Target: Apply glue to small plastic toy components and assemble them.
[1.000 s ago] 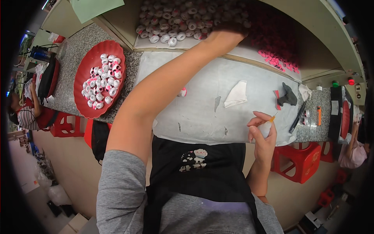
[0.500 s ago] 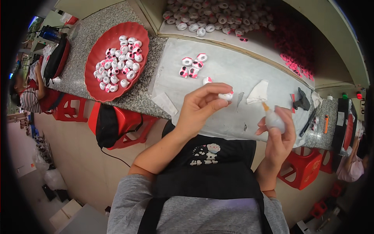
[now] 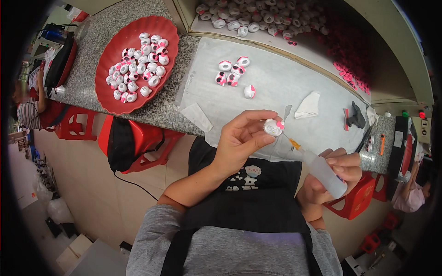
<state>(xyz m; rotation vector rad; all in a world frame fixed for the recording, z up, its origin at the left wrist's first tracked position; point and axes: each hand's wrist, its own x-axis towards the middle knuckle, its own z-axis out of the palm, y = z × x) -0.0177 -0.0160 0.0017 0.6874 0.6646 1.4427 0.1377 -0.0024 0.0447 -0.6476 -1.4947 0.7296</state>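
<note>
Between the thumb and fingertips of my left hand (image 3: 239, 140) is a small white cartoon head (image 3: 273, 128) with a pink bow, its decorated side showing. My right hand (image 3: 343, 172) is wrapped round a translucent squeeze bottle (image 3: 323, 172). The bottle lies tilted, its orange needle tip (image 3: 295, 145) pointing up and left at the head; whether the thin needle touches it I cannot tell. Beyond my left hand a single white-and-pink head (image 3: 249, 92) rests on the pale sheet (image 3: 198, 83). Farther off sits a small group of similar heads (image 3: 231, 78).
A scalloped red bowl (image 3: 110, 50) of finished-looking heads stands at the left. Many white pieces (image 3: 258, 23) and small pink parts (image 3: 352, 78) fill the shelf at the back. White scraps (image 3: 308, 105), a dark cloth (image 3: 356, 115) and an orange pen (image 3: 382, 145) lie at the right.
The bottle has tipped over, its tip swinging from upward toward the head in my left hand. That head now shows its bow side. The single head on the sheet has come into fuller view.
</note>
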